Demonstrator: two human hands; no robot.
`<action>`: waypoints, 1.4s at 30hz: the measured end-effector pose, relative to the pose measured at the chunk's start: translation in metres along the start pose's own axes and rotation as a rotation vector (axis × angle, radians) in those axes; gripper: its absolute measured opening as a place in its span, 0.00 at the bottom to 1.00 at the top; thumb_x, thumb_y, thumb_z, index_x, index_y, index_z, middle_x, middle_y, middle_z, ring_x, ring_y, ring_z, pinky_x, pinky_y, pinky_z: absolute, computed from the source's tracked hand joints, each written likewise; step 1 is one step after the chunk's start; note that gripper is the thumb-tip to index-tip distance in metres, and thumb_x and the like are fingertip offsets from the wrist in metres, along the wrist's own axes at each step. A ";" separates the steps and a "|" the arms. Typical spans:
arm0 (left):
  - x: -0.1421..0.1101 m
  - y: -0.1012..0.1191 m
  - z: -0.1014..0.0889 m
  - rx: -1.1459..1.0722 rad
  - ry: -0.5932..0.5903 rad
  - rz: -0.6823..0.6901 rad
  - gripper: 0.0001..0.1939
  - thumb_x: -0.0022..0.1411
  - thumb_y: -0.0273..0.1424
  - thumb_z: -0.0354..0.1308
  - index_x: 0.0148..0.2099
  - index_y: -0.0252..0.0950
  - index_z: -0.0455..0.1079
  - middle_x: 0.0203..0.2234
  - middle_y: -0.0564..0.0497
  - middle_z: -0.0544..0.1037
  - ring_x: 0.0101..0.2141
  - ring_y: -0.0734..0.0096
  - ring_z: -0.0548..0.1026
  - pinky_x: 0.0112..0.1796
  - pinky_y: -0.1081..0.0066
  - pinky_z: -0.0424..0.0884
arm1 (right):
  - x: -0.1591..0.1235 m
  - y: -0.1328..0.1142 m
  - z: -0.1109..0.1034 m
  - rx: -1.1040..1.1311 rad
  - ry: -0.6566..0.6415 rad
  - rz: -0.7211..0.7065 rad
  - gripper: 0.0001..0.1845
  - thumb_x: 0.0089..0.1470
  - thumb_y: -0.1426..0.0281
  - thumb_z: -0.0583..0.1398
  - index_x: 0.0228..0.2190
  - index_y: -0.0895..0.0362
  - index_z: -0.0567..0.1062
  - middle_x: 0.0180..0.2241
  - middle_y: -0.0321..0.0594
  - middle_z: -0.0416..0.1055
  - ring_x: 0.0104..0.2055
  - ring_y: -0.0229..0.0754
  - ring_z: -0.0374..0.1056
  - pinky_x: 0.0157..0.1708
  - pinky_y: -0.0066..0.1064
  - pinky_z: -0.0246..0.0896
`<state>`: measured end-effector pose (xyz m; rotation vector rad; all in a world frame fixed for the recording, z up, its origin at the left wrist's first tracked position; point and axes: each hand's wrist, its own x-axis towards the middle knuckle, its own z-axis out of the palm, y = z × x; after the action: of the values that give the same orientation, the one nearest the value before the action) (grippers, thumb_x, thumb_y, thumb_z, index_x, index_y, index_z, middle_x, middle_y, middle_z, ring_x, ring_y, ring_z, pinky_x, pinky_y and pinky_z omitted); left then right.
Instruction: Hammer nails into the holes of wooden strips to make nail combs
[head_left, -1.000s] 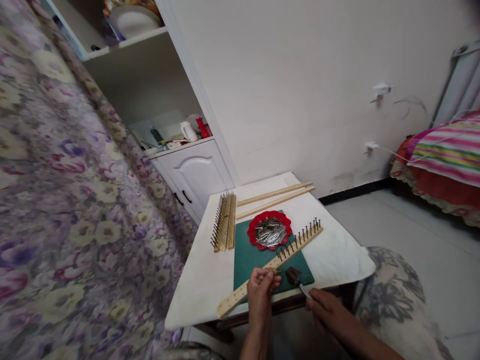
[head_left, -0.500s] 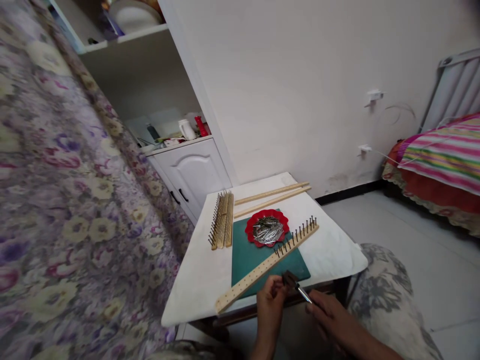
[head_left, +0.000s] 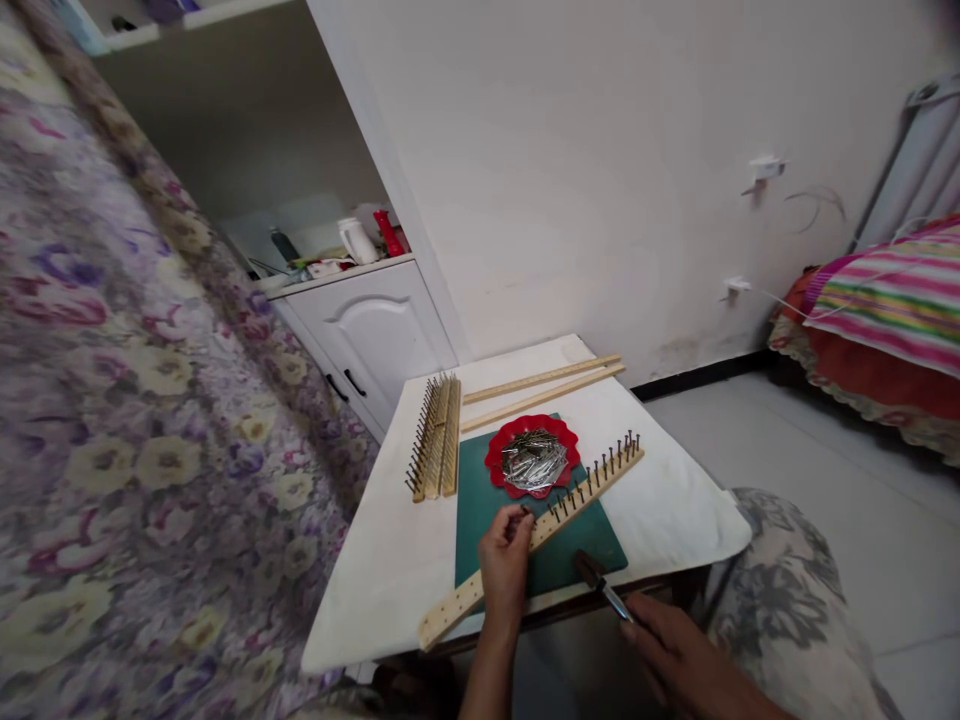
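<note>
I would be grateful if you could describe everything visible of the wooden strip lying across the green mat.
The strip is long, narrow and pale, apparently wood, and lies diagonally across the green mat, both ends reaching past it. Dark nails stand in its far part, heads up, some leaning. Small dark holes or marks dot the nearer part, whose end lies by the table's front edge. The left hand hides some of the middle; whether it presses on the strip is unclear.
</note>
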<state>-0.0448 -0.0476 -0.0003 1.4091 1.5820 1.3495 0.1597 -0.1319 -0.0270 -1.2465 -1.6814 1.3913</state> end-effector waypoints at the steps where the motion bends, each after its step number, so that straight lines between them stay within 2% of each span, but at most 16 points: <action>1: 0.002 -0.001 0.003 -0.003 -0.004 -0.004 0.11 0.52 0.38 0.59 0.32 0.35 0.71 0.23 0.55 0.73 0.26 0.72 0.69 0.29 0.77 0.63 | 0.001 0.001 -0.001 -0.025 0.007 -0.010 0.17 0.57 0.58 0.48 0.28 0.55 0.67 0.25 0.35 0.66 0.27 0.41 0.65 0.28 0.29 0.62; 4: 0.005 -0.006 0.010 0.013 -0.026 0.006 0.12 0.52 0.39 0.58 0.32 0.35 0.71 0.23 0.55 0.73 0.26 0.73 0.69 0.28 0.78 0.62 | 0.002 0.003 -0.004 -0.063 0.014 -0.013 0.17 0.57 0.58 0.49 0.32 0.55 0.71 0.32 0.40 0.72 0.38 0.47 0.67 0.41 0.34 0.61; 7: 0.005 -0.012 0.012 0.062 -0.048 0.024 0.12 0.54 0.39 0.56 0.32 0.35 0.71 0.22 0.54 0.73 0.26 0.72 0.69 0.27 0.78 0.62 | 0.002 0.004 -0.006 -0.045 -0.006 0.029 0.17 0.58 0.58 0.48 0.35 0.54 0.71 0.32 0.40 0.72 0.40 0.48 0.67 0.43 0.35 0.61; 10: 0.005 -0.018 0.012 0.126 -0.046 0.054 0.11 0.55 0.39 0.56 0.33 0.36 0.72 0.24 0.54 0.74 0.26 0.71 0.69 0.28 0.77 0.63 | 0.001 0.004 -0.007 -0.070 -0.036 0.062 0.19 0.57 0.57 0.47 0.31 0.55 0.71 0.29 0.40 0.72 0.38 0.48 0.68 0.40 0.34 0.62; 13: 0.006 -0.022 0.012 0.195 -0.044 0.086 0.10 0.55 0.38 0.56 0.33 0.37 0.73 0.25 0.52 0.75 0.28 0.69 0.71 0.29 0.76 0.64 | 0.002 0.004 -0.008 -0.114 -0.026 0.090 0.18 0.57 0.57 0.47 0.30 0.55 0.70 0.29 0.40 0.72 0.37 0.48 0.68 0.39 0.34 0.62; 19: 0.007 -0.019 0.012 0.240 -0.052 0.119 0.08 0.56 0.35 0.55 0.30 0.38 0.72 0.26 0.52 0.74 0.31 0.67 0.71 0.31 0.74 0.63 | 0.003 0.005 -0.007 -0.116 -0.021 0.080 0.19 0.57 0.56 0.47 0.28 0.55 0.69 0.27 0.39 0.70 0.35 0.46 0.67 0.37 0.32 0.62; 24: 0.007 -0.016 0.012 0.211 -0.057 0.125 0.07 0.54 0.34 0.56 0.28 0.37 0.71 0.25 0.51 0.72 0.31 0.67 0.70 0.30 0.74 0.61 | 0.004 -0.012 -0.008 -0.027 0.006 0.028 0.17 0.54 0.54 0.51 0.27 0.54 0.68 0.24 0.35 0.68 0.29 0.42 0.66 0.30 0.28 0.61; 26: 0.007 -0.016 0.012 0.217 -0.057 0.133 0.07 0.55 0.33 0.55 0.28 0.37 0.71 0.25 0.51 0.72 0.31 0.67 0.70 0.30 0.74 0.61 | 0.009 -0.026 -0.009 0.021 -0.019 0.016 0.17 0.55 0.54 0.50 0.25 0.54 0.65 0.21 0.32 0.65 0.21 0.37 0.61 0.23 0.27 0.57; 28: 0.007 -0.017 0.012 0.206 -0.060 0.137 0.07 0.55 0.32 0.55 0.28 0.37 0.71 0.25 0.52 0.72 0.30 0.67 0.69 0.30 0.74 0.61 | 0.019 -0.043 -0.010 0.072 -0.049 0.033 0.17 0.57 0.55 0.49 0.25 0.53 0.62 0.15 0.27 0.60 0.14 0.33 0.53 0.16 0.25 0.49; 30: 0.007 -0.018 0.013 0.195 -0.059 0.144 0.07 0.55 0.32 0.54 0.28 0.37 0.71 0.24 0.52 0.71 0.30 0.68 0.69 0.30 0.74 0.61 | 0.031 -0.056 -0.009 0.103 -0.038 0.023 0.16 0.58 0.57 0.49 0.24 0.52 0.60 0.13 0.24 0.58 0.12 0.31 0.49 0.13 0.24 0.45; 32: 0.007 -0.018 0.014 0.200 -0.048 0.158 0.07 0.55 0.31 0.54 0.27 0.38 0.71 0.24 0.52 0.72 0.30 0.68 0.69 0.30 0.74 0.61 | 0.045 -0.065 -0.008 0.100 -0.014 -0.032 0.15 0.58 0.57 0.49 0.24 0.52 0.59 0.13 0.24 0.58 0.12 0.31 0.50 0.12 0.22 0.44; 36: 0.007 -0.017 0.014 0.234 -0.022 0.163 0.07 0.54 0.30 0.55 0.25 0.37 0.70 0.24 0.52 0.72 0.29 0.68 0.69 0.30 0.74 0.59 | 0.065 -0.066 -0.004 0.072 -0.045 -0.075 0.13 0.58 0.59 0.49 0.26 0.53 0.59 0.12 0.23 0.58 0.10 0.31 0.51 0.10 0.21 0.44; 42: 0.005 -0.017 0.013 0.225 -0.040 0.159 0.07 0.55 0.30 0.54 0.26 0.37 0.70 0.23 0.52 0.72 0.29 0.67 0.69 0.31 0.73 0.59 | 0.069 -0.059 0.000 0.070 -0.057 -0.092 0.12 0.59 0.60 0.48 0.27 0.53 0.60 0.13 0.22 0.56 0.11 0.31 0.51 0.10 0.21 0.42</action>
<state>-0.0393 -0.0370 -0.0194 1.7179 1.6668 1.2531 0.1180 -0.0684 0.0223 -1.0868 -1.6912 1.4295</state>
